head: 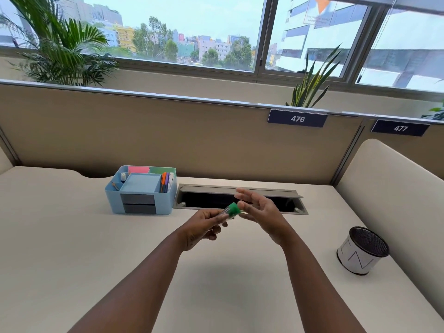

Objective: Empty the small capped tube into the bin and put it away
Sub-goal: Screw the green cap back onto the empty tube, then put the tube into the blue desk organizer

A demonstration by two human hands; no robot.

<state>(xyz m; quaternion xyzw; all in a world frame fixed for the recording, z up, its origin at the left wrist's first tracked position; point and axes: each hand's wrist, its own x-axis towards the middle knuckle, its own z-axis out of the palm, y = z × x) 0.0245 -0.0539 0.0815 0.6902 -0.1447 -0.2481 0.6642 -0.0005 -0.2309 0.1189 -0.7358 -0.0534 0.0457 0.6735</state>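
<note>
Big cream desk (72, 236) takes up most of the view, with a tan partition (168, 135) along the back and windows above it. A long cable tray opening (240, 200) is cut into the desk near the partition, lid flipped up. Just left of that, touching its corner or close to it, sits a light blue organizer (141, 191) with sticky notes, a few pens and a small bottle in its compartments. Over on the right side of the desk, well apart from everything else, there's a small mesh bin (362, 251) wrapped in white paper with letters drawn on it.

Both bare forearms come in from the bottom and meet above the middle of the desk, in front of the cable tray. The left hand (204, 227) is curled around the body of a clear tube (223, 216), gripping it tilted with the top end pointing up and to the right. The right hand (259, 212) is mostly spread, palm facing left, fingers fanned out, with the thumb and a fingertip right at the green cap (233, 209). Can't really tell whether it's actually pinching the cap or just touching it. Cap is on the tube. Can't make out what's inside the tube, it's too small and blurry.
</note>
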